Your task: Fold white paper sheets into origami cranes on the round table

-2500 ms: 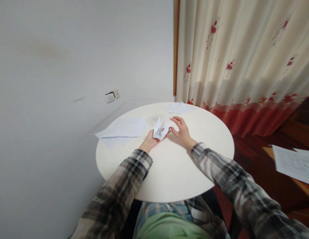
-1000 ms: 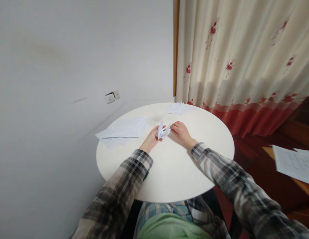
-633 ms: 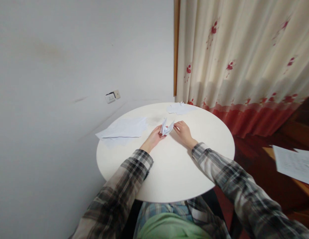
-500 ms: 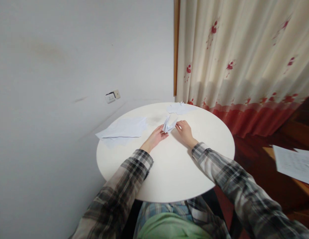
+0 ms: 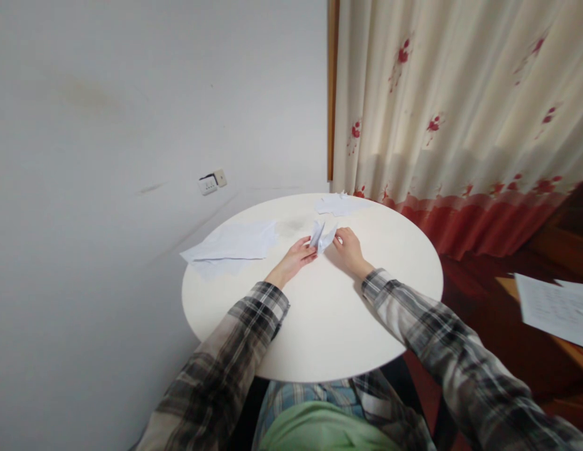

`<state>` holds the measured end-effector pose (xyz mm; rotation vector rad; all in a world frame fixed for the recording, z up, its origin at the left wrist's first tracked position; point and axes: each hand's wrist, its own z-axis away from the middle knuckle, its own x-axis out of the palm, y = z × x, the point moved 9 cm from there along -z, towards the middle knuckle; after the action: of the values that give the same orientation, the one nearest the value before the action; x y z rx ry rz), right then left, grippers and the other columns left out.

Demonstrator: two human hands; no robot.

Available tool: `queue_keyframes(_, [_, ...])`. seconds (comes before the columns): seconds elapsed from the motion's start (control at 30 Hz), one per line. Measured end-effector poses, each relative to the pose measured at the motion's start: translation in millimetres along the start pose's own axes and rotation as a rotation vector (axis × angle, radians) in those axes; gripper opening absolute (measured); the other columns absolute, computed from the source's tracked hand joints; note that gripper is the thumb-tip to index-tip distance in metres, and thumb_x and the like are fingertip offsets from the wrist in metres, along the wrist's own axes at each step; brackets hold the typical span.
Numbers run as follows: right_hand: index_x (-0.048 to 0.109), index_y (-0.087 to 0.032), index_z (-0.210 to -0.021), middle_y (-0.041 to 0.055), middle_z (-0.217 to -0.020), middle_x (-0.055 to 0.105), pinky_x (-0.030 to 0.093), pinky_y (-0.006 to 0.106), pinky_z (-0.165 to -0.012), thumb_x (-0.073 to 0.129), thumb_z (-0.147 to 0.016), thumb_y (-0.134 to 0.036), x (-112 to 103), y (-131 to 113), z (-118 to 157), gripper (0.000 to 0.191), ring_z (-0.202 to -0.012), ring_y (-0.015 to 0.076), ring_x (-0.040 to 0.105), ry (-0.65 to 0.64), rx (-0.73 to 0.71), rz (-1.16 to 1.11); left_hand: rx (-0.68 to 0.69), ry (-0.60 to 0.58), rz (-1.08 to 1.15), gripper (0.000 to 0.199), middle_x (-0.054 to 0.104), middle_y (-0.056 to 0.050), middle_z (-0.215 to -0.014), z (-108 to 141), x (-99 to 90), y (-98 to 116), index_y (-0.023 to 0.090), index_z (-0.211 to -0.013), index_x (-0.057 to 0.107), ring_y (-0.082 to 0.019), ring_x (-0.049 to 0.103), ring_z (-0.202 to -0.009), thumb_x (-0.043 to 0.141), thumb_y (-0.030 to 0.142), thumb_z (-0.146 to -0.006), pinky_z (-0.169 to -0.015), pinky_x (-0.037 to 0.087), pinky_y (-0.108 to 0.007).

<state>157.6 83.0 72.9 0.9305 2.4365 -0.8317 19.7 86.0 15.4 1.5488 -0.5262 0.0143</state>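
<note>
"What is that person holding, over the round white table (image 5: 329,326)?"

"A small, creased piece of folded white paper (image 5: 325,240), held just above the table, somewhat beyond its middle."

"Both hands on it?"

"Yes. The left hand (image 5: 298,255) supports it from the left, fingers a little apart along its side and base. The right hand (image 5: 348,247) has its fingers drawn in narrow, thumb against fingertips, pinching the rim of the right-hand flap."

"How far along does it look?"

"Well past a flat sheet, I'd judge. The creases are in, and two pointed flaps stand up with a gap between them. It hasn't been set down, and the flaps lean unevenly, so some shaping may be left. I can't tell how many folds remain; its inside is too small to read from here."

"And the other paper?"

"Large flat white sheets (image 5: 232,241) lie at the table's left side, poking past its edge. Some ragged white paper scraps (image 5: 337,205) lie at its far edge, well apart from the hands."
</note>
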Motion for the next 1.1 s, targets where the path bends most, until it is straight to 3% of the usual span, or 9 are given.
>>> queue_keyframes(0.3, [0.061,-0.016,-0.077,0.0066,-0.076,0.061,0.036,0.028,-0.07,0.044,-0.08,-0.021,8.3,3.8,0.0,0.018,-0.075,0.0177,0.05,-0.071,0.059,-0.116,0.081,0.032,-0.103,0.049,0.058,-0.001,-0.087,-2.8,-0.4,5.6,0.017,-0.1,0.05,-0.009,0.055,-0.074,0.066,0.007,-0.055,-0.07,0.04,-0.022])
queue_keyframes(0.53, [0.059,-0.015,-0.068,0.0011,-0.064,0.059,0.036,0.024,-0.062,0.045,-0.073,-0.021,27.9,15.7,3.2,0.016,-0.062,0.0124,0.05,-0.154,0.237,-0.518,0.205,0.117,-0.261,0.033,0.057,0.001,-0.08,-5.3,-10.1,14.6,0.015,-0.083,0.053,-0.01,0.054,-0.073,0.063,0.006,-0.053,-0.065,0.04,-0.021])
queue_keyframes(0.7, [0.058,-0.015,-0.065,-0.0009,-0.059,0.055,0.034,0.023,-0.056,0.052,-0.065,-0.028,41.5,25.6,5.4,0.014,-0.056,0.0103,0.047,-0.18,0.375,-0.782,0.253,0.108,-0.289,0.029,0.058,0.001,-0.077,-4.0,-10.0,18.1,0.015,-0.079,0.054,-0.01,0.054,-0.073,0.058,0.004,-0.053,-0.065,0.04,-0.02])
queue_keyframes(0.9, [0.057,-0.013,-0.063,-0.0018,-0.053,0.05,0.027,0.022,-0.049,0.057,-0.06,-0.028,58.6,23.8,16.0,0.016,-0.048,0.0078,0.039,-0.349,0.533,-0.988,0.24,0.107,-0.256,0.03,0.058,0.001,-0.076,-4.9,-9.5,15.9,0.015,-0.078,0.054,-0.01,0.054,-0.071,0.057,0.001,-0.052,-0.064,0.04,-0.02])
queue_keyframes(1.1, [0.048,-0.014,-0.052,-0.0035,-0.048,0.043,0.024,0.022,-0.047,0.056,-0.061,-0.022,55.0,9.9,21.5,0.014,-0.046,0.0059,0.036,-0.46,0.547,-1.098,0.247,0.088,-0.273,0.026,0.055,0.002,-0.072,-0.7,-3.8,19.1,0.015,-0.076,0.054,-0.009,0.052,-0.067,0.056,0.001,-0.054,-0.061,0.038,-0.02])
